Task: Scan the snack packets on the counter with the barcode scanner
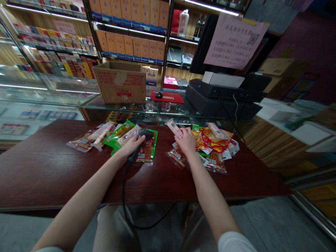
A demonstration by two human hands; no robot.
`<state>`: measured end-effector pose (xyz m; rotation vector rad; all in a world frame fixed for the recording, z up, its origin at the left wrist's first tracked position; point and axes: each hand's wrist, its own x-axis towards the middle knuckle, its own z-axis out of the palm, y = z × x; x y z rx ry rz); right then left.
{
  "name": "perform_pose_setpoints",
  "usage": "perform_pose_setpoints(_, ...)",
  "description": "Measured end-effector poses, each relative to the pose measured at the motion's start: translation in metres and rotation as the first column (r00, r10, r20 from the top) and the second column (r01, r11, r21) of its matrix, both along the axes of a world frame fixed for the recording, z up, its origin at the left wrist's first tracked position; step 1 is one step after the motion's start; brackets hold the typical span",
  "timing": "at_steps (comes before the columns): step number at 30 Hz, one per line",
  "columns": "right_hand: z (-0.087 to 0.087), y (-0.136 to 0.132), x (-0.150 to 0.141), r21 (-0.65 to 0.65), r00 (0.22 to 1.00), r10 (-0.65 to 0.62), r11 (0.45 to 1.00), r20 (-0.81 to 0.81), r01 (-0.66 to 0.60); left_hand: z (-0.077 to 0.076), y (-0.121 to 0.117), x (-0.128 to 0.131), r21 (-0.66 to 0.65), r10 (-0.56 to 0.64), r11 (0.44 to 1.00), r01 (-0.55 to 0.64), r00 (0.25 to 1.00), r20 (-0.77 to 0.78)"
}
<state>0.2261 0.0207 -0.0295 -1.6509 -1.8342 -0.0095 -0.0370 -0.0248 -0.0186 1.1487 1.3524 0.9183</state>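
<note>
Head view: in the left grip [134,145], closed around the handle, a black handheld scanner [146,133], with its head above green-edged packets [154,141]. Touching or not touching there: not possible to tell. In the right grip [187,141], narrow and near one end, a slim pale packet [172,126], tilted, apparently raised, well apart from the scanner and just beside the right-hand pile of red and yellow packets [210,140].

Better to pinch the slim pale packet only by its end, as now, with the printed face free of fingers. Turn this face toward the scanner by a small turn of the wrist, not by bending the wrapper. With a soft and shiny wrapper, likely to wrinkle and to reflect the shelf lights, tilt a little to avoid the glare. Hold the handle firmly but without hard pressure, and lift the scanner head slightly, so as not to push the packets below.

Be careful also with the black cable [123,185], hanging over the near edge of the tabletop [52,164] in a loop: leave it slack, and do not pull it across the packets. Move the right grip a little upward before going sideways, because of the loose clear packet [178,155] close below the wrist, perhaps easy to drag. Use short and slow movements, with both forearms low, for a steady angle between scanner and wrapper.
</note>
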Motion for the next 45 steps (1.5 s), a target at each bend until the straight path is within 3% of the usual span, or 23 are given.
perform_pose_setpoints(4, 0.006, -0.007, 0.0, -0.067, 0.979, 0.061, 0.997, 0.193, -0.048, 0.001, -0.002, -0.009, 0.048, 0.001, 0.999, -0.01, 0.984, 0.18)
perform_pose_setpoints(8, 0.006, -0.011, -0.004, -0.076, 0.946, 0.182, 0.983, 0.269, -0.168, 0.001, -0.007, -0.01, 0.056, -0.132, 0.991, 0.121, 0.934, 0.331)
perform_pose_setpoints(16, 0.006, -0.017, -0.013, -0.088, 0.905, 0.272, 0.962, 0.328, -0.258, -0.004, -0.008, -0.003, 0.145, -0.229, 0.97, 0.196, 0.937, 0.262)
perform_pose_setpoints(21, 0.008, -0.019, -0.015, -0.084, 0.908, 0.291, 0.957, 0.3, -0.279, -0.005, -0.007, -0.003, 0.128, -0.209, 0.975, 0.181, 0.942, 0.263)
perform_pose_setpoints(24, 0.011, -0.013, -0.005, -0.031, 0.957, 0.165, 0.986, 0.238, -0.163, -0.005, -0.005, -0.006, 0.081, -0.128, 0.991, 0.108, 0.948, 0.293)
perform_pose_setpoints(27, 0.015, -0.005, 0.021, 0.052, 0.982, -0.133, 0.991, 0.133, 0.127, -0.003, -0.002, -0.007, 0.056, 0.005, 0.998, -0.023, 0.953, 0.302)
perform_pose_setpoints(30, 0.015, 0.002, 0.052, 0.085, 0.91, -0.41, 0.911, 0.07, 0.404, -0.004, 0.0, -0.003, 0.067, 0.079, 0.992, -0.103, 0.952, 0.297)
perform_pose_setpoints(33, 0.013, 0.006, 0.068, 0.111, 0.848, -0.53, 0.843, 0.016, 0.526, -0.009, 0.001, 0.005, 0.054, 0.046, 0.996, -0.067, 0.949, 0.313)
perform_pose_setpoints(36, 0.012, 0.007, 0.059, 0.175, 0.914, -0.407, 0.899, 0.0, 0.401, -0.013, 0.002, 0.014, 0.043, -0.026, 0.999, 0.012, 0.943, 0.333)
perform_pose_setpoints(39, 0.007, 0.003, 0.027, 0.054, 0.999, -0.043, 0.998, 0.027, 0.041, -0.011, 0.003, 0.013, 0.069, -0.058, 0.997, 0.034, 0.922, 0.383)
perform_pose_setpoints(40, 0.004, 0.001, 0.013, -0.043, 0.997, 0.078, 0.996, 0.003, -0.077, -0.009, 0.004, 0.01, 0.087, -0.058, 0.996, 0.024, 0.91, 0.412)
perform_pose_setpoints(42, -0.003, -0.004, -0.015, -0.255, 0.971, 0.227, 0.937, -0.08, -0.24, -0.004, 0.004, 0.0, 0.114, -0.044, 0.993, -0.011, 0.884, 0.466)
perform_pose_setpoints(44, -0.011, -0.009, -0.041, -0.382, 0.961, 0.269, 0.883, -0.062, -0.272, 0.002, 0.004, -0.012, 0.113, -0.031, 0.993, -0.029, 0.868, 0.495)
perform_pose_setpoints(45, -0.015, -0.011, -0.051, -0.396, 0.964, 0.265, 0.884, -0.012, -0.248, 0.005, 0.004, -0.017, 0.104, -0.024, 0.994, -0.034, 0.862, 0.507)
